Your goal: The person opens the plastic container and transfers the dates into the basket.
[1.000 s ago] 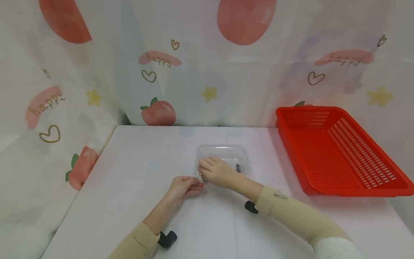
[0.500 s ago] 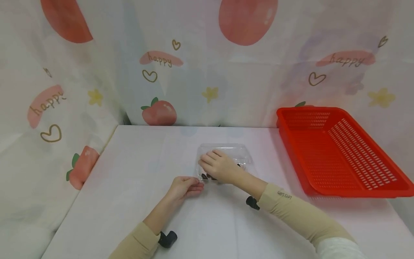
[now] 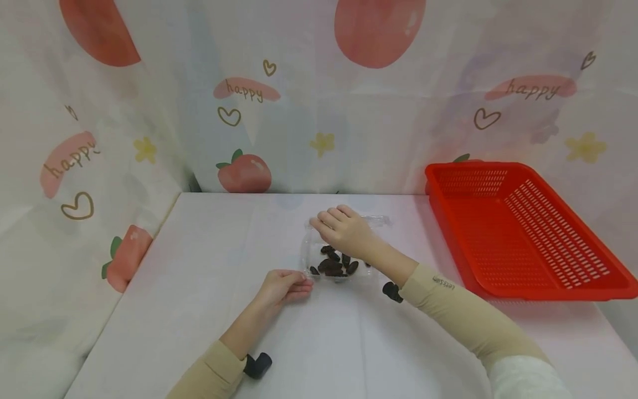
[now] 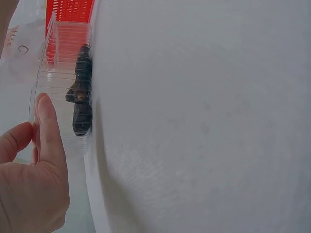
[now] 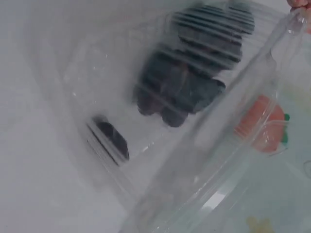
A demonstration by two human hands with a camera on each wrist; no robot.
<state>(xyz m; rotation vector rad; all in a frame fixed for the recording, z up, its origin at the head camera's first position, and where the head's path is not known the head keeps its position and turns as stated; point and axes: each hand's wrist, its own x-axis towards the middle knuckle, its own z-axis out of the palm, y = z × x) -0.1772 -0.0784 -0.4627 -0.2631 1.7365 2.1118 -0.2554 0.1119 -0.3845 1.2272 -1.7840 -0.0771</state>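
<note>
A clear plastic clamshell box [image 3: 361, 271] stands on the white table. In it lie several dark brown, oblong, wrinkled pieces [image 3: 331, 267] that look like dates; the left wrist view shows them through the ribbed side wall [image 4: 58, 77]. My left hand [image 3: 281, 289] pinches the box's near left corner between thumb and fingers. Over the back of the box, my right hand [image 3: 346, 233] holds the raised lid [image 3: 376, 220] with curled fingers and covers part of it. Through the clear plastic, the right wrist view shows the dark pieces [image 5: 180, 87] in a cluster, one apart.
To the right of the box a red perforated basket [image 3: 523, 244] stands at the table's right side. Behind and to the left hangs a white cloth [image 3: 294, 122] printed with peaches, hearts and stars. A black wrist camera [image 3: 258, 366] sits below the left hand.
My right hand has moved up and away from the box's front, swinging the lid back with it, so the dark pieces now show. My left hand has stayed at the corner.
</note>
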